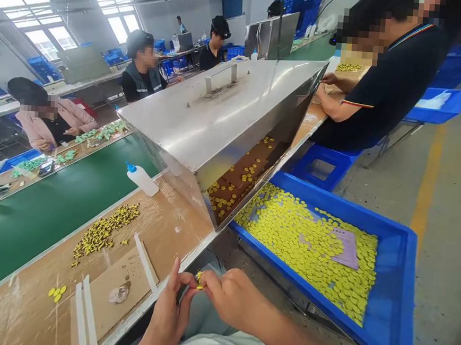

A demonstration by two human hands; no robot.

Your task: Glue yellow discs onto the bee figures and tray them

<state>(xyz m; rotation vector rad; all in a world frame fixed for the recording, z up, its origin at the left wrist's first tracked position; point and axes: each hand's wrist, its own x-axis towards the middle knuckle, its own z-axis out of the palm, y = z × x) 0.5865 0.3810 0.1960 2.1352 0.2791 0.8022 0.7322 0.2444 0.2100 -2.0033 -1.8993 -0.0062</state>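
Observation:
My left hand (169,311) and my right hand (231,300) meet over my lap, just off the table's front edge. Between their pinched fingertips is a small yellow and black part (198,279); both hands are closed on it. To the right, a blue tray (394,292) holds several flat yellow discs (308,242) and a pale paper slip (346,248). On the brown work surface (162,225) to the left lies a heap of yellow-black parts (102,231), with a few loose yellow discs (57,292) nearer me.
A steel hood (223,113) stands over the table, yellow discs under it. A white squeeze bottle (141,177) lies beside a green conveyor belt (44,211). White strips (146,264) and a small round dish (119,293) lie nearby. Other people sit at work around the belt.

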